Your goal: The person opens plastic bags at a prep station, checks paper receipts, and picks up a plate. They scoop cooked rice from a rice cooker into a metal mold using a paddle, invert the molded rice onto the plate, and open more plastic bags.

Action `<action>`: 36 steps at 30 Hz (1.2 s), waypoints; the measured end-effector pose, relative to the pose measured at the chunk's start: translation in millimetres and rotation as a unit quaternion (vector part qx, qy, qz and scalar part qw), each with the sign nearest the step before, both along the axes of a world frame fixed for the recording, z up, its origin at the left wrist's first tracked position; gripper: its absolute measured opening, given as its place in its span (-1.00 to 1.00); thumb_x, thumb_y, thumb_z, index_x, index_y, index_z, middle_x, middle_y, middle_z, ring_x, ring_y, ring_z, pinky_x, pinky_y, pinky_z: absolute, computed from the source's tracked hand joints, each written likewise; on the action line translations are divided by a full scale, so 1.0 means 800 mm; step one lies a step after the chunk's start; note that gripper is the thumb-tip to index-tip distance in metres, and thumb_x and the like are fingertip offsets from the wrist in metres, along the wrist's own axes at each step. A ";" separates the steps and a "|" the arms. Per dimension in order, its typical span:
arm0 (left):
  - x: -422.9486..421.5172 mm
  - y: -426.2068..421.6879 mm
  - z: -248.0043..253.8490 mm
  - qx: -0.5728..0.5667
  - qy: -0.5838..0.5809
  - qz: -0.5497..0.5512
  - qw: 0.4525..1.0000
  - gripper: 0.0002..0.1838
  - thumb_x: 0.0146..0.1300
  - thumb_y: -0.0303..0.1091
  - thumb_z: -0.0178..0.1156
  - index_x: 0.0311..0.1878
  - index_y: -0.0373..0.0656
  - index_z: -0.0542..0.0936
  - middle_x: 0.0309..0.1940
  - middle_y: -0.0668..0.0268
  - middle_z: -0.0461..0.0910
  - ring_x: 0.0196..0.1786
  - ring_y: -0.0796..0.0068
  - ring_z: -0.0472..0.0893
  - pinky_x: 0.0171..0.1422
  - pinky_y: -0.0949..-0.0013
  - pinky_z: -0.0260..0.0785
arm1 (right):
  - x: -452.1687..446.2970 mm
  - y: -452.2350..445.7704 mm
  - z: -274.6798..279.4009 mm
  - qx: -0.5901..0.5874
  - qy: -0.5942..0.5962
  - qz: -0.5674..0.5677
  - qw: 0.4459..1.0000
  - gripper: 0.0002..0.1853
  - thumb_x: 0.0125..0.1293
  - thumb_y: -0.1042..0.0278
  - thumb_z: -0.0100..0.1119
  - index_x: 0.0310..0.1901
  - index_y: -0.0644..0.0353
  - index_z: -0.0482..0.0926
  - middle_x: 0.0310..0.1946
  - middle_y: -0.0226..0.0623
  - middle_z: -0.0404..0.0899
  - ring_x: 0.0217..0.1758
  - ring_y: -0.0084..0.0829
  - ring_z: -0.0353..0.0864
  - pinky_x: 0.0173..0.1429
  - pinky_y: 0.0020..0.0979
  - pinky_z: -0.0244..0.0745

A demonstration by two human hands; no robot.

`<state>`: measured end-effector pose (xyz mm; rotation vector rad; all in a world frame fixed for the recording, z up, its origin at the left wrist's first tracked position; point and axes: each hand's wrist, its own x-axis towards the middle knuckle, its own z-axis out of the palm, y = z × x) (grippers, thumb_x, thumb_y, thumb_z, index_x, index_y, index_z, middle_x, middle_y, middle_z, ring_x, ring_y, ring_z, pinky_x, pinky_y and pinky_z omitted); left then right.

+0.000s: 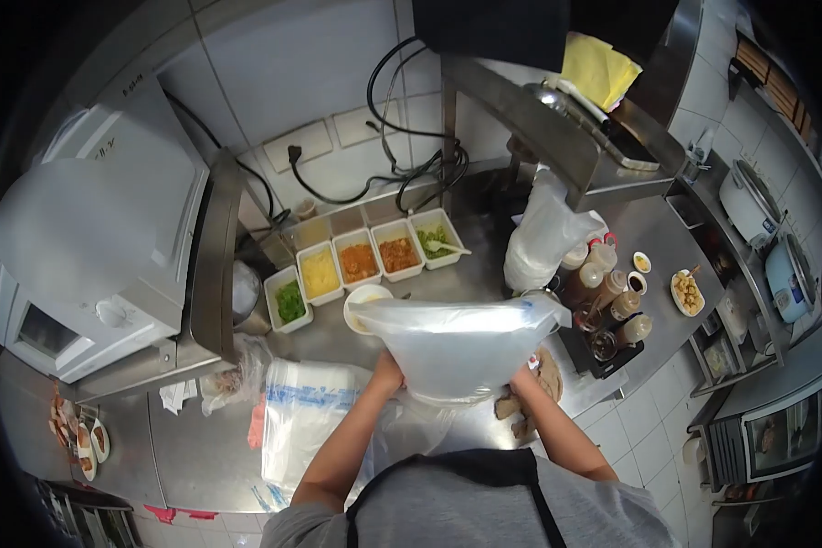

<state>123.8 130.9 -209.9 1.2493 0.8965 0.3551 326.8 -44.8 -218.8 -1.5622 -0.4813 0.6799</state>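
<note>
A whitish translucent plastic bag (461, 352) is spread wide and puffed out in front of my body, between both hands. My left hand (390, 373) grips its near left side, with the fingertips hidden by the film. On the opposite side my right hand (523, 376) grips the bag, its fingers also mostly covered. Just past the bag's left end, a white bowl (367, 293) is partly hidden. A stack of flat plastic bags (310, 416) with blue print lies left of my left forearm. Brown flat pieces (546, 376) lie beside my right hand.
Several white tubs of food (357, 264) line the back; one has a spoon. Sauce bottles (612, 288) fill a black tray (603, 365) at right, near a small plate of food (688, 292). A microwave (110, 310) sits on a shelf at left. A metal shelf (603, 183) overhangs.
</note>
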 end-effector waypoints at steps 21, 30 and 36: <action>-0.030 -0.085 0.001 0.401 0.047 0.107 0.909 -0.78 0.22 -0.47 -0.02 -0.08 -0.31 0.34 -0.18 -0.10 0.42 -0.11 -0.13 0.42 -0.01 0.09 0.29 | -0.038 -0.025 -0.001 -0.096 -0.418 0.017 0.903 -0.67 0.11 0.50 0.02 -0.05 0.38 0.42 -0.12 0.09 0.44 -0.01 0.09 0.39 0.09 -0.09 0.25; -0.214 -0.017 0.005 0.543 0.324 0.297 0.715 -0.72 0.04 -0.34 0.25 -0.16 -0.16 0.49 -0.07 0.12 0.39 0.02 0.04 0.36 0.09 0.11 0.14 | -0.095 -0.109 0.023 -0.164 -0.529 -0.009 0.833 -0.55 0.09 0.51 0.10 0.07 0.28 0.33 -0.01 -0.03 0.29 0.08 -0.03 0.26 0.16 -0.15 0.12; -0.199 -0.033 0.053 0.561 0.150 0.211 0.786 -0.77 -0.03 -0.40 0.31 -0.29 -0.15 0.49 -0.14 0.20 0.48 -0.07 0.12 0.45 -0.03 0.20 0.23 | -0.123 -0.071 0.101 0.074 -0.474 0.114 0.870 -0.62 0.01 0.56 0.17 -0.06 0.25 0.45 -0.10 -0.06 0.37 0.02 -0.09 0.34 0.11 -0.18 0.19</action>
